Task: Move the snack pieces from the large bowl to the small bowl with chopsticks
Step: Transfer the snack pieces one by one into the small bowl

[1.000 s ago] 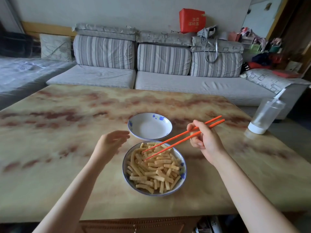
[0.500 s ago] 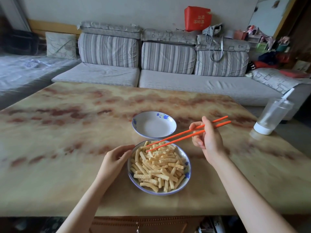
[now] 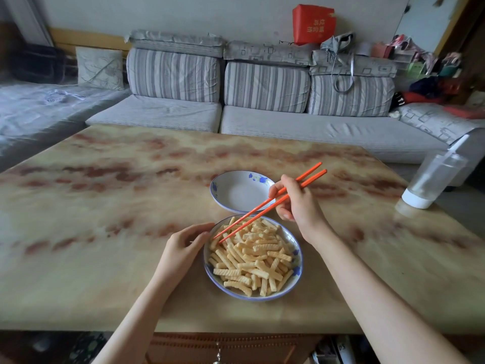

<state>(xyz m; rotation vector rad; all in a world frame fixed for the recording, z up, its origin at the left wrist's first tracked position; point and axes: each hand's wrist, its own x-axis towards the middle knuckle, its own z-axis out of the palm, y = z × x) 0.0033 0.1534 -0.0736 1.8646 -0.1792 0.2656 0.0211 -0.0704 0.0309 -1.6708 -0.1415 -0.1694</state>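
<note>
Dipping toward the snack pieces [image 3: 252, 256], the chopsticks [image 3: 267, 204] now have their tips down at the pile's left edge, just beside the left hand [image 3: 183, 245], with only a narrow gap between them and no piece visibly caught. The right hand [image 3: 296, 203] grips the sticks partway along their length and hangs over the far rim of the large bowl [image 3: 299, 261]. The small bowl [image 3: 236, 193] sits just left of that hand and holds nothing yet. The left hand holds the large bowl's left rim, thumb on top, fingers curled at its side. A second ago this hand was off the bowl, and half a second ago it was only reaching the rim while the tips sat over the pile's far edge. By my judgement the bowl is now braced and the first pick is starting. No piece has been moved yet.
</note>
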